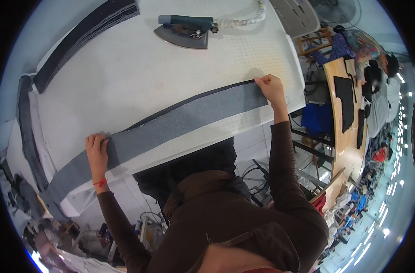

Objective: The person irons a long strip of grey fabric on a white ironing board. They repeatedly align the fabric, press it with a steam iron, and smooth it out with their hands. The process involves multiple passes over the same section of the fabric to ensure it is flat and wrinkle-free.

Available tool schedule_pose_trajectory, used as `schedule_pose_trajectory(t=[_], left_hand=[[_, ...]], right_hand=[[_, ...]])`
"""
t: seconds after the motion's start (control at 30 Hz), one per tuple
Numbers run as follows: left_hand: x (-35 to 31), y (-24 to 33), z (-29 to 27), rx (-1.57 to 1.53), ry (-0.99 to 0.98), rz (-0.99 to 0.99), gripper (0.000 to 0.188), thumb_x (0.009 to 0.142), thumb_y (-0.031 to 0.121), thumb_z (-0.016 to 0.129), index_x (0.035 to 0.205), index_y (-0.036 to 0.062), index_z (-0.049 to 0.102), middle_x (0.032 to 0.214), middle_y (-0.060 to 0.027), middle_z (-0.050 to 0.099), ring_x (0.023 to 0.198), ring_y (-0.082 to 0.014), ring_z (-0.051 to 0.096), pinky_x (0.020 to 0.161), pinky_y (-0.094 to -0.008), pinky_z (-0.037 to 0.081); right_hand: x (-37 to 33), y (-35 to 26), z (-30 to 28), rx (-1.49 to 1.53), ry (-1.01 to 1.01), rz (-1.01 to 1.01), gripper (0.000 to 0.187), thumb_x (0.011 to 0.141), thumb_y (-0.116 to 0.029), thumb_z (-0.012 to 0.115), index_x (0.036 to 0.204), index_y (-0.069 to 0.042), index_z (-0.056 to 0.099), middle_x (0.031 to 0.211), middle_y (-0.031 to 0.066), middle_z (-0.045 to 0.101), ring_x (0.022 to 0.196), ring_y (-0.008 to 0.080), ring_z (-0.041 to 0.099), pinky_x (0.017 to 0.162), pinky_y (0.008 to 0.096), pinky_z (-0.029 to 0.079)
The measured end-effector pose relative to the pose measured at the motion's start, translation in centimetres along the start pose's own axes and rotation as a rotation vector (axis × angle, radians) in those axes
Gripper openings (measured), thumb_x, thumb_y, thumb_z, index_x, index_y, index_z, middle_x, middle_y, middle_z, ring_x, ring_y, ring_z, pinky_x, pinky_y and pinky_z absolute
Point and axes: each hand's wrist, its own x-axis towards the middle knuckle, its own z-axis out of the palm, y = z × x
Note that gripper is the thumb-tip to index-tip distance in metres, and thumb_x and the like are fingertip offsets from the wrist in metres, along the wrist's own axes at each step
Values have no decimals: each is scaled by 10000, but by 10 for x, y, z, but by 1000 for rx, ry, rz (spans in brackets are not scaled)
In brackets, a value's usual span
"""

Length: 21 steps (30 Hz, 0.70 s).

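Note:
A long grey fabric strip (180,117) lies along the near edge of the white pressing table, with a narrow dark fold along its far edge. Its right end is pinched between the thumb and fingers of my right hand (272,91). My left hand (97,154), red string at the wrist, has its fingers closed on the strip's far edge toward the left. Beyond my left hand the strip bends down over the table's left corner. An iron (184,32) with a dark handle rests on its side at the far part of the table, away from both hands.
A stack of dark fabric strips (87,38) lies at the far left of the white table (148,68). A wrapped hose (241,22) runs from the iron. To the right stands a wooden table (342,136) with black fabric pieces (344,102). Other people work farther off.

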Motion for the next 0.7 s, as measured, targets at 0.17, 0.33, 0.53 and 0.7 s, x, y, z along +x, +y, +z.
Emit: schedule_pose_trajectory(t=[0.17, 0.33, 0.53, 0.7], left_hand=[[18, 10, -4, 10, -33, 37, 151, 961, 19, 822, 1074, 36, 724, 1132, -142, 709, 1112, -415, 645, 975, -506, 538], [10, 9, -6, 25, -15, 17, 166, 951, 16, 830, 1077, 37, 724, 1095, -139, 703, 1101, -414, 641, 962, -499, 539], [12, 12, -2, -1, -16, 10, 164, 956, 28, 830, 1078, 43, 721, 1073, -123, 706, 1086, -398, 638, 953, -491, 536], [29, 59, 26, -21, -2, 83, 156, 972, 90, 839, 1074, 80, 721, 1066, -86, 706, 1066, -358, 639, 943, -465, 516]], right_hand=[[-9, 9, 1, 117, -21, -84, 257, 978, -172, 950, 1068, 16, 801, 852, 66, 808, 780, 144, 734, 717, 329, 573], [-5, 10, 3, 256, -21, 98, 376, 1019, -175, 939, 1266, 56, 776, 912, 47, 815, 808, 95, 682, 735, 261, 520], [9, 17, -26, 278, -17, 25, 217, 1039, -142, 909, 1134, 42, 842, 941, 25, 812, 844, 77, 678, 752, 243, 503], [51, 25, -86, 179, 178, -97, 216, 1050, -158, 898, 1124, 40, 852, 909, 9, 808, 820, 77, 677, 748, 255, 512]])
